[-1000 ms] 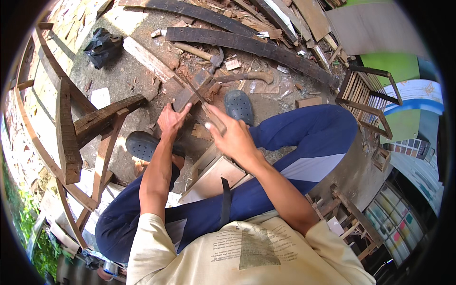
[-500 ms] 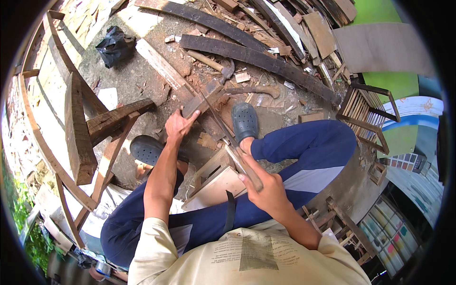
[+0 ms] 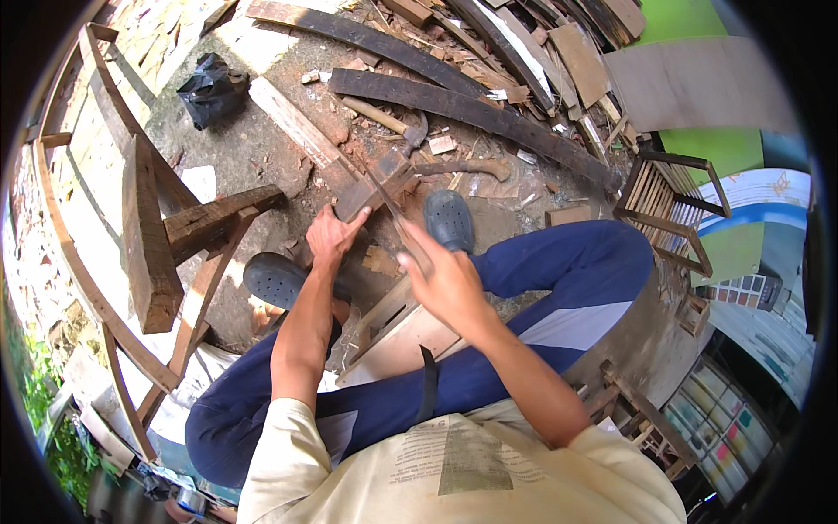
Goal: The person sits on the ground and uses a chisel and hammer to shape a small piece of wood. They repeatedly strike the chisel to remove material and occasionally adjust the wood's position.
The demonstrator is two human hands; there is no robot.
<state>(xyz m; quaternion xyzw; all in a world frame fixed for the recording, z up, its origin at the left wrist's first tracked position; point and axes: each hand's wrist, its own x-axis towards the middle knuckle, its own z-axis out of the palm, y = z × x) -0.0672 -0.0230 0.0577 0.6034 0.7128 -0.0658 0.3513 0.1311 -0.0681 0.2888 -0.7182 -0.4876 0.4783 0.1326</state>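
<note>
My right hand [image 3: 449, 284] is wrapped round the handle of a handsaw [image 3: 381, 190], whose narrow blade slants up and left across a piece of wood [image 3: 353, 199]. My left hand [image 3: 330, 234] grips the near edge of that wood, its thumb along the side close to the blade. The wood rests over a block [image 3: 397, 166] on the ground. A long, pale, worn plank [image 3: 292, 118] runs away from it to the upper left. Just beyond lie a hammer [image 3: 410, 131] and a tool with a curved wooden handle [image 3: 467, 166].
Wooden frame pieces [image 3: 148, 236] stand at the left, beside a black plastic bag [image 3: 209, 92]. Dark curved planks [image 3: 471, 118] and scrap wood lie at the back. A slatted wooden rack [image 3: 668, 205] is on the right. A light wooden box [image 3: 397, 349] sits between my legs.
My right hand has pushed the saw forward, up and to the left, along the cut. My left hand stays on the wood.
</note>
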